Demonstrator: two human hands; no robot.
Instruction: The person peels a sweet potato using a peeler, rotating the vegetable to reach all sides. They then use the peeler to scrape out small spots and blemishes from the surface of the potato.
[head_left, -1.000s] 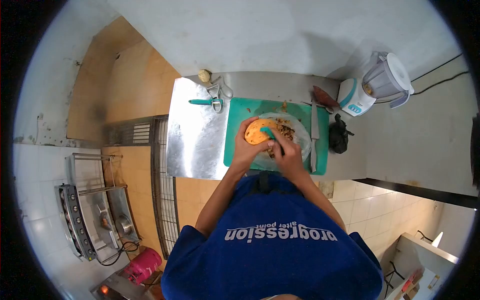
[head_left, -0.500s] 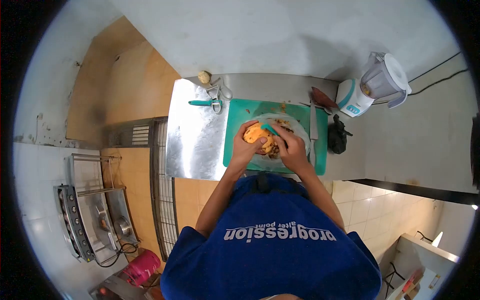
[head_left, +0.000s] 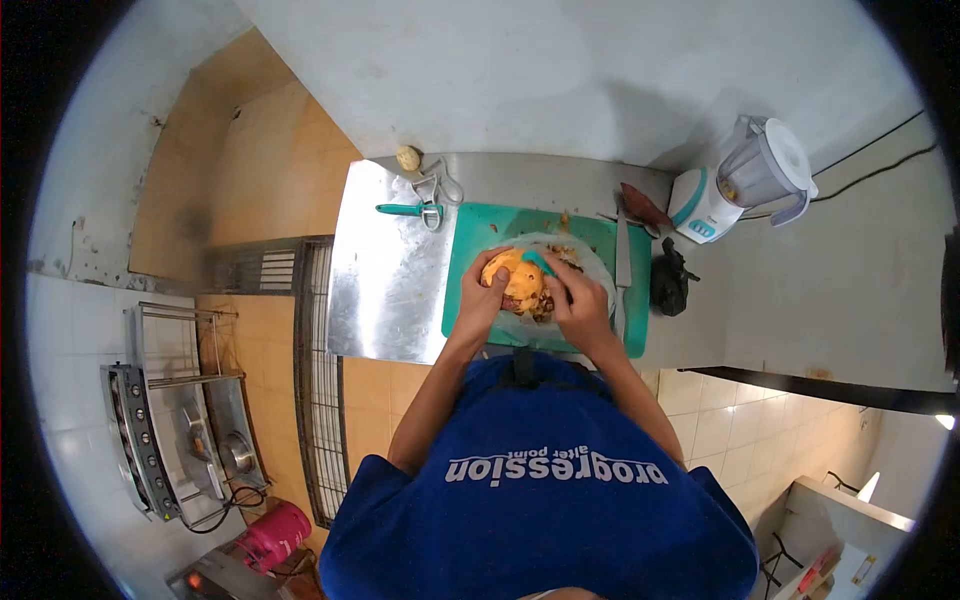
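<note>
My left hand [head_left: 482, 303] is wrapped round a large, orange-fleshed sweet potato [head_left: 518, 278], partly peeled, with brown skin left on its lower side. My right hand [head_left: 584, 312] grips a teal-handled peeler [head_left: 538, 262] against the right side of the flesh; its blade is hidden. Beneath both hands lies a clear plastic bag [head_left: 596, 262] with brown and orange peelings [head_left: 543, 306] on it. The bag rests on a green cutting board [head_left: 464, 250].
A knife [head_left: 623, 250] lies along the board's right side. Beyond are a black plastic bag [head_left: 672, 282], a reddish-skinned tuber [head_left: 643, 208] and a blender [head_left: 743, 180]. Another teal-handled peeler [head_left: 402, 210] and a pale round item [head_left: 408, 157] lie at the left on the steel table [head_left: 385, 290].
The sweet potato has turned slightly in my left hand, and its orange face looks smoother and wider. The peeler has shifted slightly on it. The whole view has moved a little.
</note>
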